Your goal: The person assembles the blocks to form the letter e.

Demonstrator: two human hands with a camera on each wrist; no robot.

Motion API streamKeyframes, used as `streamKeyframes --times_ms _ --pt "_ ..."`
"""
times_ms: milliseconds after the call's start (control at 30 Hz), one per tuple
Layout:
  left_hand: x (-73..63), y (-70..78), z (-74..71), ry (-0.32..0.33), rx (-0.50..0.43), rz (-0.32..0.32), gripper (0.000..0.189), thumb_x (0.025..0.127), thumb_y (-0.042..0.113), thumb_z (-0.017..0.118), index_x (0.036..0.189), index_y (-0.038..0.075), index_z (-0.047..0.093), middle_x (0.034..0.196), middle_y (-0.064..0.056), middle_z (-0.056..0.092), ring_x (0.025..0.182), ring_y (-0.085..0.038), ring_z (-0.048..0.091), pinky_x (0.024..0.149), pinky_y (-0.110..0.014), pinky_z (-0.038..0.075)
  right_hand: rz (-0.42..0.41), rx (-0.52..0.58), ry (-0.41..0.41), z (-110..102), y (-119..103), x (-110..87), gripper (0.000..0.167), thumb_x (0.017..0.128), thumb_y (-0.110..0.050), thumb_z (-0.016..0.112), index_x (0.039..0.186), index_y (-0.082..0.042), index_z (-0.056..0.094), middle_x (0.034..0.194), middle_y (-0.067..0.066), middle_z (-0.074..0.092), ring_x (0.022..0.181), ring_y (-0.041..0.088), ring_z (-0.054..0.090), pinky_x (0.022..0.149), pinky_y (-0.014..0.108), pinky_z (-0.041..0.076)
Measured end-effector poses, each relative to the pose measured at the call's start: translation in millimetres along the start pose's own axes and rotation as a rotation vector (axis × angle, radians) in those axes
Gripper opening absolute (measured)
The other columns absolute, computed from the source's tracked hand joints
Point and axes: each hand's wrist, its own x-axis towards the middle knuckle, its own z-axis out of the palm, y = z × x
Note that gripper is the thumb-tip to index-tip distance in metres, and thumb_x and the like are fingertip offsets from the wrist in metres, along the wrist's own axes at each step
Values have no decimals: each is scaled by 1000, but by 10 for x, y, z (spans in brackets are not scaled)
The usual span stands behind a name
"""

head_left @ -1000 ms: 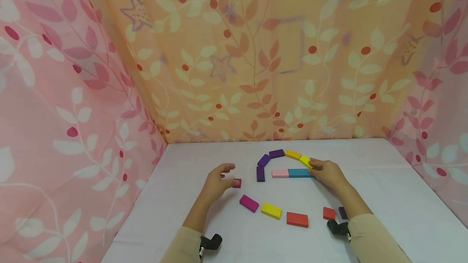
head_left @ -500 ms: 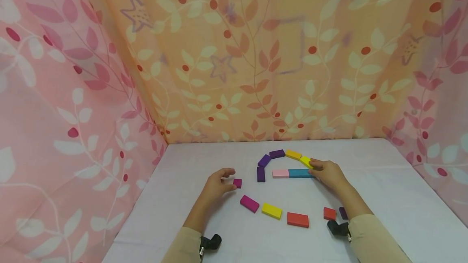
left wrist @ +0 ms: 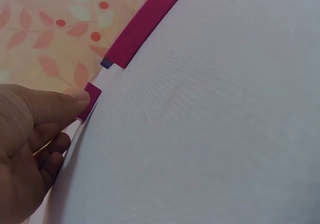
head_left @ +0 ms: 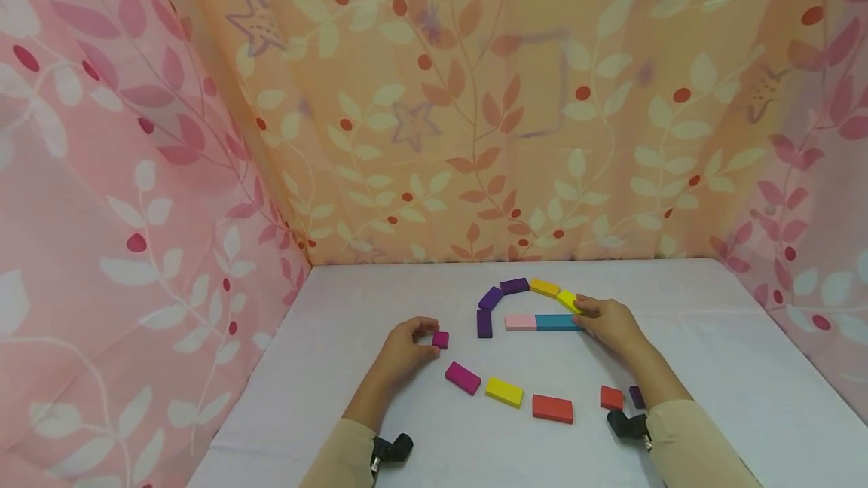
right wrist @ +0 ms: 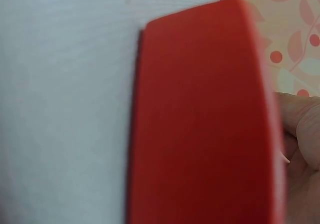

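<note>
In the head view my left hand (head_left: 401, 349) is at a small magenta block (head_left: 441, 340) on the white table, fingertips on one side and thumb on the other. The left wrist view shows the thumb pressed over that magenta block (left wrist: 91, 100). My right hand (head_left: 612, 322) rests at the right end of a curved row of blocks. Its index finger meets a yellow block (head_left: 568, 301), and its thumb is at a teal strip (head_left: 556, 322) that continues from a pink block (head_left: 520, 322). I cannot tell whether the right fingers pinch anything, as the palm hides that spot.
The curve continues with an orange-yellow block (head_left: 545, 288) and several purple blocks (head_left: 484, 324). Nearer lie a magenta block (head_left: 463, 378), a yellow block (head_left: 504, 391) and two red blocks (head_left: 552, 408). A dark purple block (head_left: 637, 397) is partly behind the right forearm. Patterned curtains (head_left: 475, 96) surround the table.
The left fingers first lift off the small magenta block, then come back down around it with the thumb opposite. The right hand stays in place.
</note>
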Motion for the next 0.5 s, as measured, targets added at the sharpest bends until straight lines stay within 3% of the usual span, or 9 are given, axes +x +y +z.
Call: streamKeyframes --times_ms 500 --pt "22 -16 30 21 48 42 41 82 8 84 121 12 71 114 0 73 116 -24 64 106 -49 48 -3 -3 5 1 -15 -16 54 97 -32 71 143 -6 59 153 15 50 144 48 36 112 68 31"
